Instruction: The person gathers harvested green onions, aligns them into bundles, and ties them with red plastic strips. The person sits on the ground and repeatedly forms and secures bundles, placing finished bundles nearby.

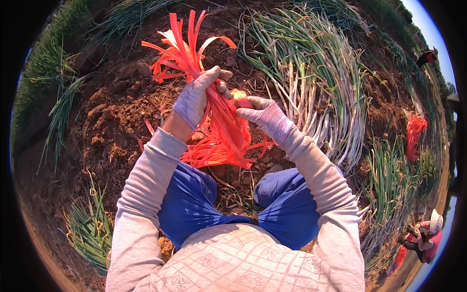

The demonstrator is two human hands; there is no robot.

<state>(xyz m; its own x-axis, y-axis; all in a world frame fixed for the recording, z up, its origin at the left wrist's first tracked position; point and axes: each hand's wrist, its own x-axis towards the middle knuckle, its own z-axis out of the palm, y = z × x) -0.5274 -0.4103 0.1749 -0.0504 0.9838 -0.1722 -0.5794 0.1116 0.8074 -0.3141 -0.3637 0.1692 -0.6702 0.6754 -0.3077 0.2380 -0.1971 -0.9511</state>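
My gloved left hand [206,91] grips a thick bundle of red plastic strapping strips [224,120] around its upper part. Loose strip ends fan out above that fist, and the lower lengths hang toward the soil between my knees. On the bundle's right side, my gloved right hand [261,113] pinches a folded piece of the same red strip between thumb and fingers. More red strips [204,153] lie bunched just below the hands; whether they join the held bundle cannot be made out. The right hand's lower fingers are partly hidden.
A large pile of harvested green onions [313,80] lies to the right, white stems toward me. More green onions [386,182] lie at the lower right and left. Loose brown soil [109,109] spreads to the left. A co-worker [428,237] in a hat crouches at the far right.
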